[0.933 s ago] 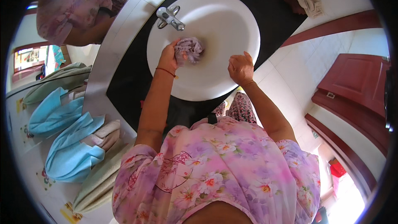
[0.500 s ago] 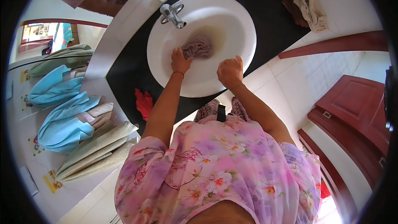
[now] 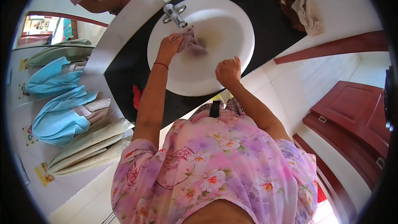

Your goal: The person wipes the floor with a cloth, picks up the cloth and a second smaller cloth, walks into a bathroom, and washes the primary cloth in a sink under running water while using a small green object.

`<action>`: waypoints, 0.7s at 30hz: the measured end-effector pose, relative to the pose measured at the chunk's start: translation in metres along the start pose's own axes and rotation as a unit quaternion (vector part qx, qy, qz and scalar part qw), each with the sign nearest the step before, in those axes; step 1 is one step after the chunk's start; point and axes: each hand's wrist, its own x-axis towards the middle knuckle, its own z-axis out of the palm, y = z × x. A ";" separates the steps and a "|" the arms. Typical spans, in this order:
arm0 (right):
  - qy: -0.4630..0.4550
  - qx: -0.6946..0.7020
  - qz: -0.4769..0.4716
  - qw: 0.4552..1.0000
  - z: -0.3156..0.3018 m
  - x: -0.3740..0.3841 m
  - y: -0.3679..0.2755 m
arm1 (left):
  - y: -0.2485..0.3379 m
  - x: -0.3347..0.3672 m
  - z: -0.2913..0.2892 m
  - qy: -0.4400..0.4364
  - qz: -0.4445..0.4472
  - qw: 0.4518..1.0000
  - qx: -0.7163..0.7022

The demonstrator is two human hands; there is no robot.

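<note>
A small mauve-grey cloth is hanging bunched and wrinkled, looking wet, inside the white round washbasin, just below the chrome tap. The left hand is gripping the cloth's upper edge, fingers closed around it, with the forearm stretching up from the lower edge over the basin's near rim and a thin red band sitting at the wrist. The right hand is curling into a loose fist, holding nothing visible, and hovering over the basin's lower right part, apart from the cloth. The black counter is surrounding the basin.
</note>
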 end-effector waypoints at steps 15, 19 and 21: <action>-0.010 0.750 0.395 0.530 0.008 0.061 -0.043 | 0.098 -0.041 -0.002 -0.051 0.178 0.964 -0.188; 0.015 0.919 0.349 0.184 0.016 0.098 -0.063 | 0.020 -0.005 -0.012 -0.098 0.176 0.974 -0.104; 0.017 0.870 0.416 0.265 0.066 0.105 -0.023 | -0.021 0.019 -0.004 -0.133 0.004 0.983 -0.124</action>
